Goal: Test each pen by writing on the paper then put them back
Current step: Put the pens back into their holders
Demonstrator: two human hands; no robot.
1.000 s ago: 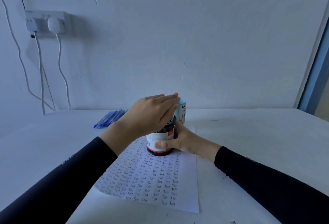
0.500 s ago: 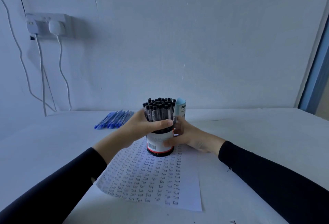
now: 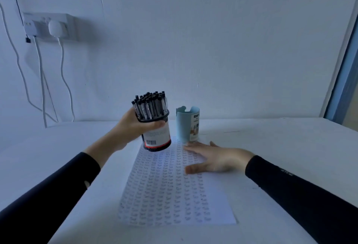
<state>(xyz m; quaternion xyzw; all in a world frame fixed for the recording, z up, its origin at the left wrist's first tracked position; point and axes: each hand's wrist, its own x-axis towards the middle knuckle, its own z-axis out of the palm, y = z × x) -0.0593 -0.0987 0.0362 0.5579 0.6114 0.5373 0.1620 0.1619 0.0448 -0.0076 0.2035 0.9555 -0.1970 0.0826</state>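
Lifting the pen holder [image 3: 156, 133], tilted above the paper's [image 3: 170, 191] far edge, the left hand [image 3: 133, 125] grips it while the right hand [image 3: 215, 159] lies flat and released on the sheet; setting it aside seems next.

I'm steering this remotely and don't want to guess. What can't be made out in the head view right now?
- Pen tips: hidden inside the black pen cup, held tilted by the left hand.
- Whether that cup touches the paper: cannot tell.
- Inside of the light blue holder: its wall blocks it.
- Label print on both cups: too small.
- Paper under the right hand: covered.
- Near rows of writing: blurred.
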